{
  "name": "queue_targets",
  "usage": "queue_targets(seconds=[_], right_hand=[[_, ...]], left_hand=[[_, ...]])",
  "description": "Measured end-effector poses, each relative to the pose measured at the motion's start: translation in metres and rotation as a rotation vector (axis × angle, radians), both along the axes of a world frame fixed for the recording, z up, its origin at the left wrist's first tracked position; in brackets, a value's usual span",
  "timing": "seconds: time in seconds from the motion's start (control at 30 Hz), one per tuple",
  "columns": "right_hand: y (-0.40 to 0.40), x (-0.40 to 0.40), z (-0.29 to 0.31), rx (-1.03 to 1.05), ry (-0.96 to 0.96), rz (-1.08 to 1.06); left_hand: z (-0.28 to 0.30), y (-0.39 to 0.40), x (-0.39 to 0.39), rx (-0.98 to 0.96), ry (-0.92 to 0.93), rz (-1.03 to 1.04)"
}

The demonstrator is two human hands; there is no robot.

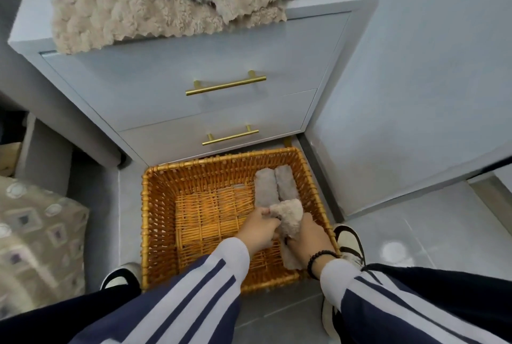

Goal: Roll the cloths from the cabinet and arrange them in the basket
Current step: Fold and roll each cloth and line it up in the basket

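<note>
Beige rolled cloth (288, 219), gripped by both the left hand (259, 228) and right hand (309, 235), lies crosswise just before two grey rolls (277, 187) pointing lengthwise in the wicker basket (155, 205).

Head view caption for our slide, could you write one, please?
Both hands, left and right, place a beige rolled cloth beside two grey rolls in the wicker basket.

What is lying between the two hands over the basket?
In the head view, a beige rolled cloth sits between the left hand and right hand; both grip it above the basket.
</note>
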State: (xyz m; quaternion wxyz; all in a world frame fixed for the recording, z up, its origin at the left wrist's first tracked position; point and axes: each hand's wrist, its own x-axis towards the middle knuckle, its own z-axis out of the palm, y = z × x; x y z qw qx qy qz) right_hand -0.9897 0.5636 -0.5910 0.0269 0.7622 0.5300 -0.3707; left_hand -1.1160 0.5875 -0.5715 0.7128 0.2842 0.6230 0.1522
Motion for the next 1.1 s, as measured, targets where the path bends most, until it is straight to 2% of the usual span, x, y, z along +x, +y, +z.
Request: queue_targets(seconds=[0.17,0.23,0.27,0.37,0.43,0.47,0.57,0.67,0.83,1.1], right_hand=[[0.005,0.004,-0.02,-0.001,0.013,-0.059],[0.008,0.006,-0.026,0.001,-0.019,-0.049],[0.009,0.007,-0.031,-0.007,-0.032,-0.043],[0.012,0.006,-0.041,-0.048,-0.034,-0.027],[0.012,0.006,-0.046,-0.072,-0.031,-0.047],[0.012,0.006,-0.048,-0.078,-0.038,-0.057],[0.011,0.008,-0.057,-0.114,-0.068,-0.076],[0.012,0.007,-0.063,-0.148,-0.134,-0.028],[0.015,0.011,-0.07,-0.23,-0.188,0.031],[0.018,0.008,-0.074,-0.247,-0.195,0.013]], left_hand=[[-0.013,0.012,0.019,-0.042,-0.003,0.084],[-0.024,0.017,0.018,0.021,0.093,-0.002],[-0.03,0.02,0.016,0.116,0.211,-0.086],[-0.044,0.029,0.003,0.616,0.676,-0.411],[-0.052,0.045,-0.001,0.973,0.826,-0.805],[-0.055,0.055,-0.002,1.082,0.85,-1.014],[-0.064,0.084,0.004,1.198,0.867,-1.461],[-0.072,0.1,0.015,1.216,0.881,-1.735],[-0.081,0.11,0.031,1.262,0.953,-1.865],[-0.084,0.117,0.017,1.201,1.072,-1.734]])
